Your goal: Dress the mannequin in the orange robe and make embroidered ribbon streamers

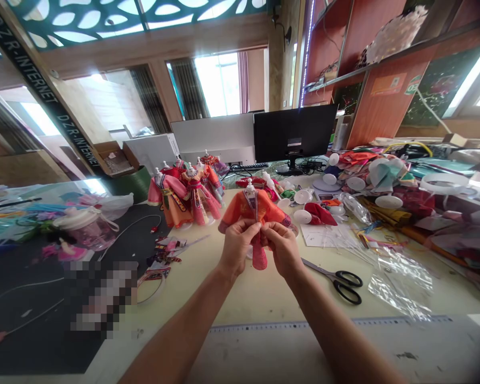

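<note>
A small doll-sized dress [260,257] stands upright at the middle of the table, with orange sleeves, a beaded neckline and a pink skirt, on a white stand whose knob shows at the neck. My left hand [240,242] pinches the front of the dress at the waist. From the other side my right hand [280,244] pinches the same spot, fingertips almost touching those of the left. What lies between the fingertips is too small to make out.
Black-handled scissors [340,280] lie right of my hands, near clear plastic bags [402,282]. A ruler [264,326] runs along the front. Dressed figures [170,200] stand back left. Fabric and white discs [388,201] are heaped at right. Behind is a black monitor [294,133].
</note>
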Demonstrator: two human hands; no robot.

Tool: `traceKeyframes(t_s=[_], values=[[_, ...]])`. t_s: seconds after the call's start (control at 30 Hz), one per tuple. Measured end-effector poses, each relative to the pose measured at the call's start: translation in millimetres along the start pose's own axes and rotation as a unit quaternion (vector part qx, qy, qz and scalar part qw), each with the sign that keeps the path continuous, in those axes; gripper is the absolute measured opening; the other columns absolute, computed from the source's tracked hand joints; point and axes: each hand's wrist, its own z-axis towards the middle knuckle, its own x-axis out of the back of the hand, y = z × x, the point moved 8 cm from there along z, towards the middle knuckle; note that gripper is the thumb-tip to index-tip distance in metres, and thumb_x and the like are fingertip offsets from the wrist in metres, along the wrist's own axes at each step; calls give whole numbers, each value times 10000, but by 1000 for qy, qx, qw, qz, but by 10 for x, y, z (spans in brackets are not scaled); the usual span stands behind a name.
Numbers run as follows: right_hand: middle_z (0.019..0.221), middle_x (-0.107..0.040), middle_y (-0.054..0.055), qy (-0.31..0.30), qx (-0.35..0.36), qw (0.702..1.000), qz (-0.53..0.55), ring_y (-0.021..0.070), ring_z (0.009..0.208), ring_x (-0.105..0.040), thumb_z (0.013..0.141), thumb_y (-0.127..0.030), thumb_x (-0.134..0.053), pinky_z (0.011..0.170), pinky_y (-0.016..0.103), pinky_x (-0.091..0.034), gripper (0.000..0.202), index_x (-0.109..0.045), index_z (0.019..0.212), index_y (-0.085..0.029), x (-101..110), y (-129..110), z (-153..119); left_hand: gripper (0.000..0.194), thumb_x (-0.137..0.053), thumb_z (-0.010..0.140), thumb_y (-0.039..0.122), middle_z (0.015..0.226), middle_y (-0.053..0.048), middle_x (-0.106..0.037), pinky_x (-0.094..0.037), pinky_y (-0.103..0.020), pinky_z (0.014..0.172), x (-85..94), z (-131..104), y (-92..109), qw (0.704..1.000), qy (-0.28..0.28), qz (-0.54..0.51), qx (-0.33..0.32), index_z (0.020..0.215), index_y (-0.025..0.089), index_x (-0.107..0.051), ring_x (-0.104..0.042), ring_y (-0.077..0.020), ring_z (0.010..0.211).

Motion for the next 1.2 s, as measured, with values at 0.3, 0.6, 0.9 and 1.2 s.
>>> traceKeyframes(t_s=[0.3,0.6,0.9,1.2], values=[[473,-492,-50,15,-1,1000,-5,78,456,-417,618,-247,-634,473,232,-334,119,-548,574,-176,13,-10,-1,120,-665,662,235,495,25,-572,-412,-200,465,-2,-14,51,998,21,52,-15,640,135,-602,-525,-86,446],[462,-493,-49,15,-4,1000,-2,74,439,-398,620,-270,-639,463,231,-324,135,-554,575,-175,17,13,16,103,-633,685,226,526,21,-575,-407,-188,481,-9,22,5,999,15,45,-18,658,129,-609,-519,-76,474],[496,-522,-40,-10,3,1000,17,72,462,-425,645,-292,-667,480,226,-340,155,-589,592,-169,-7,14,7,93,-607,705,209,514,12,-586,-444,-214,508,-28,6,22,1000,2,23,-15,666,126,-593,-540,-92,464],[495,-527,-34,-19,8,1000,23,72,477,-431,655,-252,-654,488,223,-334,128,-598,585,-162,-19,6,-5,93,-609,698,203,513,18,-579,-441,-204,498,-16,-3,22,1000,10,21,-14,660,122,-586,-534,-85,458]])
